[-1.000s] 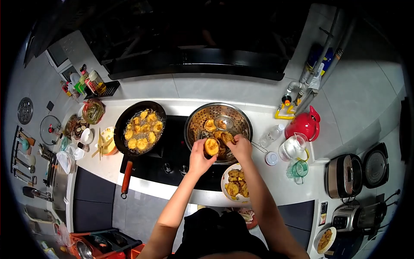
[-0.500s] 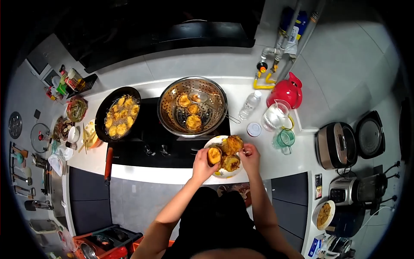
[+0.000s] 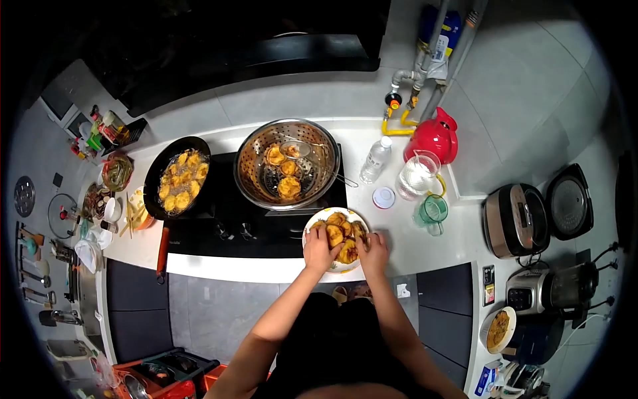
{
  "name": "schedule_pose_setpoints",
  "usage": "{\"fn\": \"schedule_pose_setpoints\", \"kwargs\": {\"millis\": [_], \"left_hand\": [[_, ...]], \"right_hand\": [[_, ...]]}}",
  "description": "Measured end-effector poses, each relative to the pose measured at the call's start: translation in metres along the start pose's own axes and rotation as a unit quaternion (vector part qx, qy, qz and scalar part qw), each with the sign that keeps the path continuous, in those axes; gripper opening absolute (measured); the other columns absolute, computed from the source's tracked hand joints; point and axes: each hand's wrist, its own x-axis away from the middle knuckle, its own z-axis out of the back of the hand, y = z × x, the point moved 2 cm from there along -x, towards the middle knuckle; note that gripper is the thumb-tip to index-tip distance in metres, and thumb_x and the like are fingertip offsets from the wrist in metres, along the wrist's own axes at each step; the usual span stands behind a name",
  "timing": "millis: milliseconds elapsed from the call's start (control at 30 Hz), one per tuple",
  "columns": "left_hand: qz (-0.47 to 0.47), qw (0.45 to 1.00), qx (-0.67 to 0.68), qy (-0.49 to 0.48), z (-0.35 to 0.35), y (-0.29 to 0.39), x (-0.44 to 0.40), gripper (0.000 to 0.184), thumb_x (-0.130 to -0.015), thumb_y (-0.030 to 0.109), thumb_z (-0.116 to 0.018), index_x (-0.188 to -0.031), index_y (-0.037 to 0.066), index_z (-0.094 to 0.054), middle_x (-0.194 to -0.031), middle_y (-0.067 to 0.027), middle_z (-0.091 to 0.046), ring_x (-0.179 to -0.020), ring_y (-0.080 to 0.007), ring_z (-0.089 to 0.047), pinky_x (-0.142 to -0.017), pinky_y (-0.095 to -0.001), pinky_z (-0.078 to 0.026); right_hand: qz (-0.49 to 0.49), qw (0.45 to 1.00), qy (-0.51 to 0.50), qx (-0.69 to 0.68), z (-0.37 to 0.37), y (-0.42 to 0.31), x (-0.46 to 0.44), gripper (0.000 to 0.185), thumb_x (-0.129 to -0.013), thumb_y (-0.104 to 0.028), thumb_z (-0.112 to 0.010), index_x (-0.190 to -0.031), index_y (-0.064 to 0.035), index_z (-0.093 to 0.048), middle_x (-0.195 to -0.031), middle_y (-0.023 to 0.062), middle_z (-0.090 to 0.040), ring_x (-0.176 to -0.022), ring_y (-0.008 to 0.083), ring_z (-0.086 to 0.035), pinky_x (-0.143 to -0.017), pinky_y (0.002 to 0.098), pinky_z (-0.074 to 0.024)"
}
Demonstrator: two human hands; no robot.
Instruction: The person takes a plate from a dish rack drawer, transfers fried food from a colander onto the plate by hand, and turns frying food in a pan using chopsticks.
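Golden fritters (image 3: 347, 252) face up, long axes unclear; hands (image 3: 320, 249) curled over plate (image 3: 342, 268), grip unclear.

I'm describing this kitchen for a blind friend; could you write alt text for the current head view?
A person's left hand and right hand reach over browned food pieces on a round plate. Beyond it sits a perforated metal bowl holding a few similar pieces; farther left, a dark pan holds more in liquid.
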Motion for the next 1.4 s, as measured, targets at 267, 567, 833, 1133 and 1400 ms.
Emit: {"fn": "schedule_pose_setpoints", "kwargs": {"millis": [267, 567, 833, 1133, 1400], "left_hand": [[-0.148, 0.945, 0.182, 0.228, 0.084, -0.006, -0.028, 0.019, -0.071, 0.0, -0.062, -0.089, 0.004, -0.057, -0.088, -0.0126, -0.055, -0.079, -0.0297, -0.057, -0.067, -0.0348, -0.048], [0.102, 0.965, -0.141, -0.196, 0.095, -0.072, -0.155, 0.059, -0.064, 0.031, -0.076, -0.108, -0.002, -0.053, -0.116, -0.0193, -0.047, -0.106, -0.035, -0.047, -0.087, -0.0376, -0.045], [0.121, 0.919, -0.172, -0.333, 0.085, -0.075, -0.187, 0.064, -0.063, 0.036, -0.076, -0.112, 0.001, -0.055, -0.122, -0.0162, -0.045, -0.111, -0.0304, -0.047, -0.085, -0.0354, -0.047], [0.124, 0.924, -0.153, -0.328, 0.096, -0.083, -0.186, 0.072, -0.062, 0.038, -0.077, -0.112, -0.006, -0.051, -0.12, -0.0197, -0.045, -0.109, -0.0319, -0.048, -0.086, -0.0349, -0.046], [0.058, 0.993, -0.096, -0.04, 0.152, -0.101, -0.169, 0.064, -0.057, 0.024, -0.078, -0.104, -0.007, -0.048, -0.103, -0.0195, -0.05, -0.095, -0.0335, -0.053, -0.079, -0.0372, -0.048]], "right_hand": [[0.089, 0.976, 0.014, -0.201, 0.005, -0.1, -0.057, 0.017, -0.075, -0.009, -0.062, -0.091, -0.0049, -0.057, -0.09, 0.0091, -0.057, -0.075, 0.0247, -0.058, -0.065, 0.0346, -0.0468], [0.109, 0.986, -0.059, -0.109, -0.058, -0.16, -0.121, 0.017, -0.076, -0.012, -0.06, -0.091, -0.0039, -0.058, -0.089, 0.0109, -0.058, -0.073, 0.0302, -0.059, -0.063, 0.0379, -0.0482], [0.082, 0.985, -0.153, 0.008, -0.094, -0.168, -0.141, 0.018, -0.074, -0.013, -0.062, -0.087, -0.0011, -0.063, -0.087, 0.013, -0.062, -0.075, 0.0292, -0.06, -0.068, 0.0362, -0.05], [0.014, 0.975, -0.215, 0.049, -0.105, -0.176, -0.153, 0.027, -0.077, -0.021, -0.06, -0.095, -0.001, -0.063, -0.089, 0.0156, -0.063, -0.078, 0.0292, -0.062, -0.07, 0.0379, -0.0504], [-0.024, 0.941, -0.322, 0.106, -0.135, -0.189, -0.162, 0.034, -0.078, -0.033, -0.062, -0.08, 0.0014, -0.061, -0.072, 0.0158, -0.062, -0.068, 0.03, -0.062, -0.057, 0.0409, -0.0505]]}}
